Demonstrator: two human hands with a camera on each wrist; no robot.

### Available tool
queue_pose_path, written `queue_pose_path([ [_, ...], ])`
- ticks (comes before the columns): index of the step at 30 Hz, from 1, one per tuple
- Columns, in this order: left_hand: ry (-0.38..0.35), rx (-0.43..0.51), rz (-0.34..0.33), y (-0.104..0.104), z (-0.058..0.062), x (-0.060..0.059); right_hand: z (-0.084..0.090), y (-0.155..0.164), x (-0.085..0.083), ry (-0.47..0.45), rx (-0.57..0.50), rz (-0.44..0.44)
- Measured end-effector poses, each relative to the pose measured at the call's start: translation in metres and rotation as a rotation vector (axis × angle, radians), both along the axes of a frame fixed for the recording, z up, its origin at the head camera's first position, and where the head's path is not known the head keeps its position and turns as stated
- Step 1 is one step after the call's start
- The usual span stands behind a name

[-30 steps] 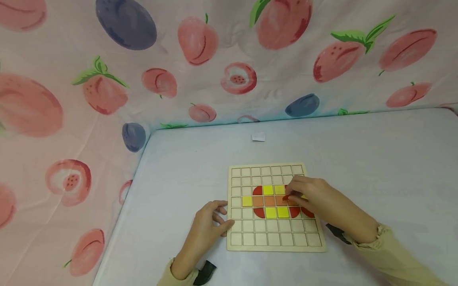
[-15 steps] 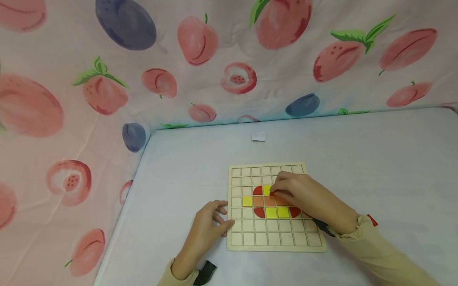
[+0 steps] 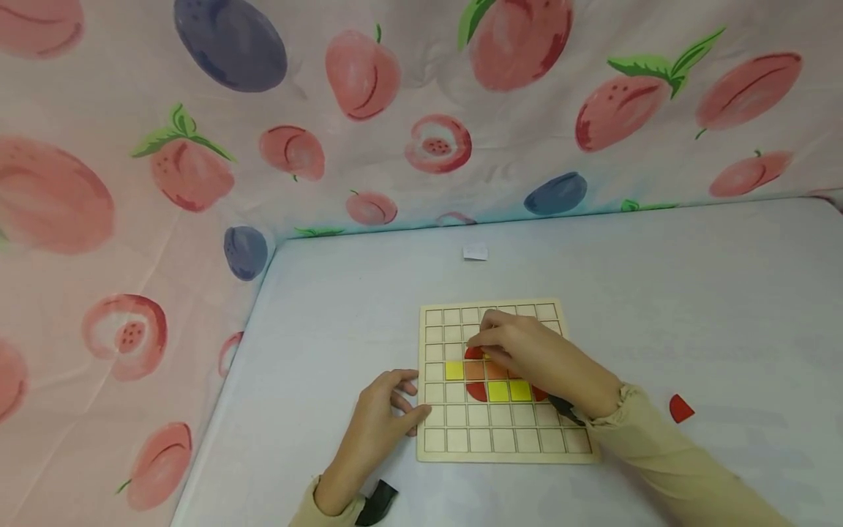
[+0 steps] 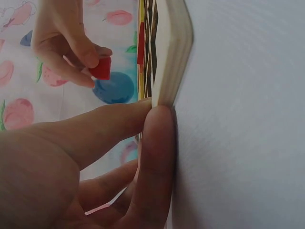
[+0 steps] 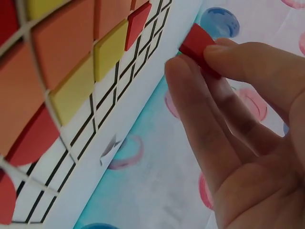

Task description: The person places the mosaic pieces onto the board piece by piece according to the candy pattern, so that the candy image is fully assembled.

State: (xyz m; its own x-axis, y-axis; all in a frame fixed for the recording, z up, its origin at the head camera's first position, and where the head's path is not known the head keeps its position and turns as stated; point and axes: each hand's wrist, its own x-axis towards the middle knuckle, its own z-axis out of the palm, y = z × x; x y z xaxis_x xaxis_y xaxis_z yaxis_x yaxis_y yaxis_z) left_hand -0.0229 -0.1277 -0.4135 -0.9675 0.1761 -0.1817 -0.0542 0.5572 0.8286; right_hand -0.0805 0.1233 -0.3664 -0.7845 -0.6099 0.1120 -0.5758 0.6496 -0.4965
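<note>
A wooden grid board point(image 3: 502, 440) lies flat on the pale table, with yellow tiles point(image 3: 454, 370), orange tiles and red tiles set in its middle. My right hand point(image 3: 484, 342) hovers over the board's upper middle and pinches a small red tile point(image 4: 101, 68) between thumb and fingers; the red tile point(image 5: 198, 45) shows up close in the right wrist view. My left hand point(image 3: 408, 406) rests on the table at the board's left edge. Its fingertips point(image 4: 159, 124) press against the board's rim point(image 4: 174, 47).
A loose red piece point(image 3: 681, 408) lies on the table to the right of my right sleeve. A small white scrap point(image 3: 476, 252) sits beyond the board. A fruit-printed cloth point(image 3: 197, 161) hangs behind and along the table's left side.
My right hand has moved left across the board with the red tile pinched in it. As the sleeve shifted, the loose red piece on the right came into view. The left hand stayed still.
</note>
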Motion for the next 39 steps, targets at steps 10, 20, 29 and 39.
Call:
queue_pose_path([
  [10,0.010,0.007,-0.004,0.000,0.001,-0.001,-0.002,-0.012,-0.004,0.024,-0.048,-0.010],
  [20,0.004,-0.010,-0.008,-0.001,0.001,-0.001,-0.007,-0.019,-0.008,0.118,-0.012,-0.010],
  [29,0.003,-0.026,-0.006,-0.001,0.001,0.000,-0.010,-0.027,-0.011,0.009,-0.037,-0.049],
  [39,0.015,-0.007,-0.020,-0.002,0.001,0.000,-0.017,-0.038,-0.015,-0.079,-0.012,-0.068],
])
